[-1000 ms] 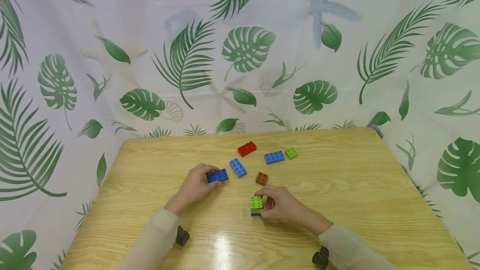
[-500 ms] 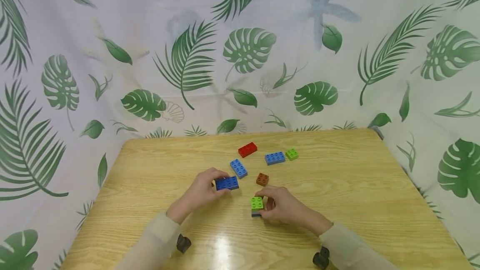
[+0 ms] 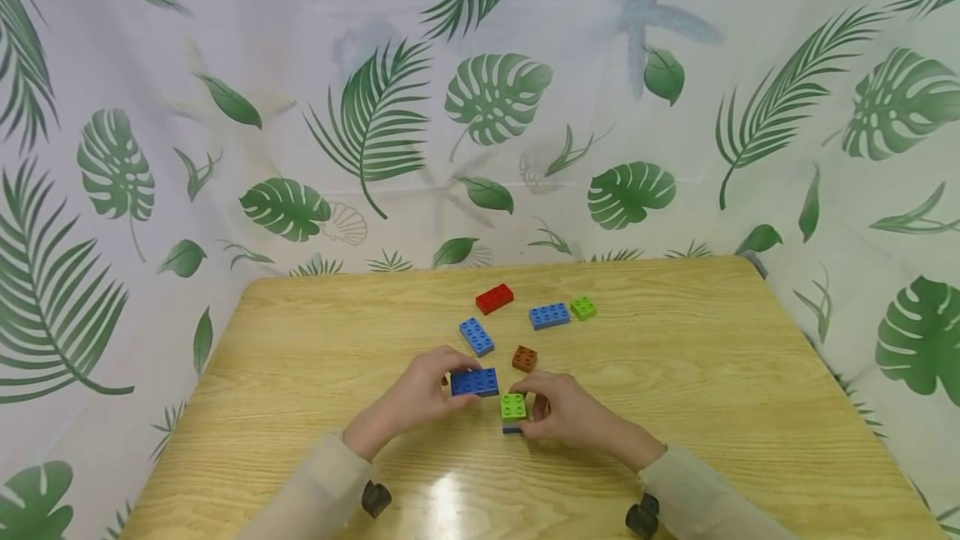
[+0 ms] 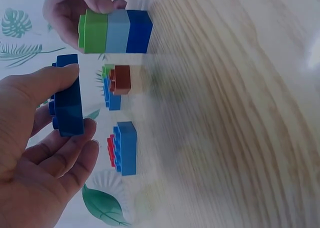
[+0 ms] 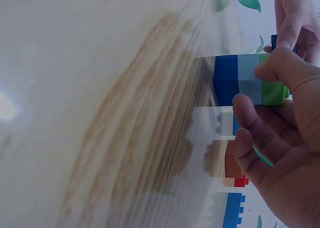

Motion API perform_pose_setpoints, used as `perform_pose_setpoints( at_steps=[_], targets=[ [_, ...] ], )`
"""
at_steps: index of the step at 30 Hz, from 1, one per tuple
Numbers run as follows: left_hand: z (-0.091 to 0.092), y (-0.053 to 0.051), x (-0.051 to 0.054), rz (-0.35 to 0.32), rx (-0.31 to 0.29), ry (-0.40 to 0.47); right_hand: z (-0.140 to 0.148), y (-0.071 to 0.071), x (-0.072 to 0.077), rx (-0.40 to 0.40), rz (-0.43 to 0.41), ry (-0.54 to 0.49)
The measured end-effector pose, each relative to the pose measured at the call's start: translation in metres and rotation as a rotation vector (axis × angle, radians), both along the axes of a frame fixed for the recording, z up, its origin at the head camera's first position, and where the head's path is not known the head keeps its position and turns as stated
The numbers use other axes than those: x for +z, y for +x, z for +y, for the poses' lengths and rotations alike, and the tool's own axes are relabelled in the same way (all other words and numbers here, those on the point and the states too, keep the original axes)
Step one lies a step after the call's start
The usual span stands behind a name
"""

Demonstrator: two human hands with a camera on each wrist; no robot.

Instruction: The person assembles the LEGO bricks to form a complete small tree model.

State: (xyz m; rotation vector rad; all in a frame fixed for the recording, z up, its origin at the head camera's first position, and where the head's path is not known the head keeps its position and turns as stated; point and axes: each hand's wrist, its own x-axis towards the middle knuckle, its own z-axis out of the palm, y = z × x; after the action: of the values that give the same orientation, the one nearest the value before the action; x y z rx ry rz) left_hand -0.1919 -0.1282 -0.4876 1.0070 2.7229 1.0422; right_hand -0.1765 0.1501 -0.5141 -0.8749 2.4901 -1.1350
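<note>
Dark blue brick (image 3: pixel 474 382) hovering beside a three-layer stack (image 3: pixel 513 408)

Left hand (image 3: pixel 422 394): grasping the dark blue brick by its left end, thumb pressing the near side, fingers reaching round the far side. Studs are pointing up. The wrist view is showing the brick hanging clear of the desk (image 3: pixel 675 348), just beside the stack; whether the two are touching, I cannot tell.

Right hand (image 3: pixel 566 411): gripping the stack from its right side, thumb and fingers bending about it. The stack is standing upright on the desk. Layers, reading downward: a lime green brick (image 4: pixel 95 33), a pale blue-grey brick (image 4: pixel 118 32), a dark blue base brick (image 4: pixel 139 33).

Loose pieces, all lying studs up beyond the hands: a small brown brick (image 3: pixel 525 358) is sitting nearest the stack. A lighter blue brick (image 3: pixel 476 337) is lying at a slant to its left, a red brick (image 3: pixel 494 299) farther back. Toward the right, a second lighter blue brick (image 3: pixel 550 315) is resting just beside a small green brick (image 3: pixel 583 307).

Pale sleeves (image 3: pixel 315 477) are covering both forearms. Behind, a white leaf-print cloth (image 3: pixel 570 23) is hanging.
</note>
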Motion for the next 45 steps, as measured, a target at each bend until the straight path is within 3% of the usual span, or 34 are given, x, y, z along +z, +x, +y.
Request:
perform_pose_setpoints(
  at_steps=[11,23,45],
  targets=[
    [0.007,0.006,0.004,-0.002,-0.071,0.024,-0.001,0.000,0.002,0.007,0.004,0.000],
    [0.013,0.014,0.006,-0.092,-0.088,-0.004,0.000,0.001,0.001,0.004,-0.017,-0.015],
    [0.018,0.012,0.007,-0.019,-0.149,-0.101,0.000,0.000,-0.002,0.000,0.019,0.013]
  ],
)
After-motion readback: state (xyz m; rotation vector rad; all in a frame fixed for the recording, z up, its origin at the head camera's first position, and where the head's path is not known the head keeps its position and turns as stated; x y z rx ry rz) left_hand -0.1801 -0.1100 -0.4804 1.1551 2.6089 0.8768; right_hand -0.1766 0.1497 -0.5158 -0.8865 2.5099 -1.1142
